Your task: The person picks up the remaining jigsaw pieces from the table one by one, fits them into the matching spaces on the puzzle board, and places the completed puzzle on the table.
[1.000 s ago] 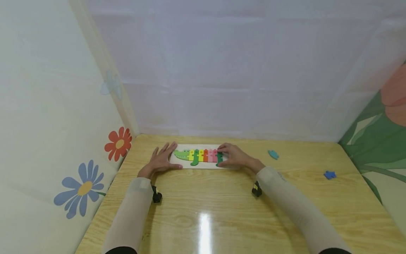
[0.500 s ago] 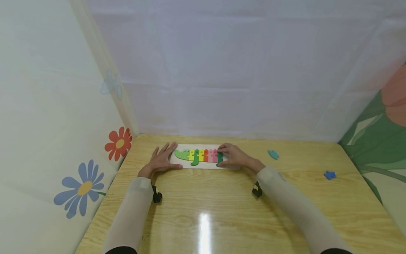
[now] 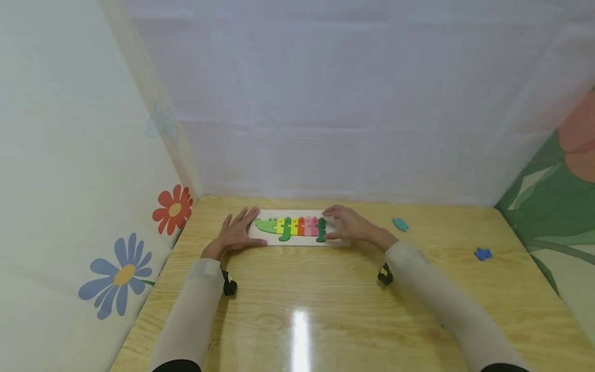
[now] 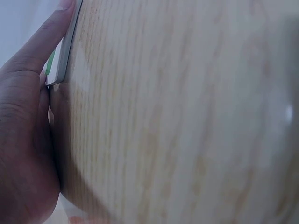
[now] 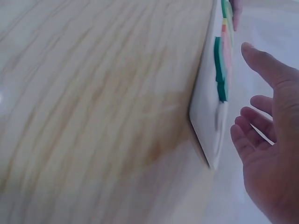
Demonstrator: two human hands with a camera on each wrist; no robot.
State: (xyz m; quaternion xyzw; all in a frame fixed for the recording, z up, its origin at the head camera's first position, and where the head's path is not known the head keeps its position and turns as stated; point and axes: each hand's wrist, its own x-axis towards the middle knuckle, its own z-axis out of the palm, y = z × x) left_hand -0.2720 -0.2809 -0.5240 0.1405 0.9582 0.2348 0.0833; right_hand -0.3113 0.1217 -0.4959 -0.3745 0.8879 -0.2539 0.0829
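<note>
A white puzzle board lies at the back of the table with a row of coloured pieces forming a crocodile, its light green head at the left. My left hand rests at the board's left end, fingers spread, thumb along the front edge. In the left wrist view that thumb lies straight against the board. The dark green leg piece sits at the row's right end. My right hand is beside it over the board's right end; in the right wrist view its relaxed fingers hold nothing and stand off the piece.
A teal piece and a blue piece lie on the wooden table to the right. A pale cloth wall stands right behind the table, with flower-printed walls at both sides.
My right hand has let go of the dark green leg piece and drawn slightly to the right. The leg piece stays at the row's end. My left hand has not moved.
</note>
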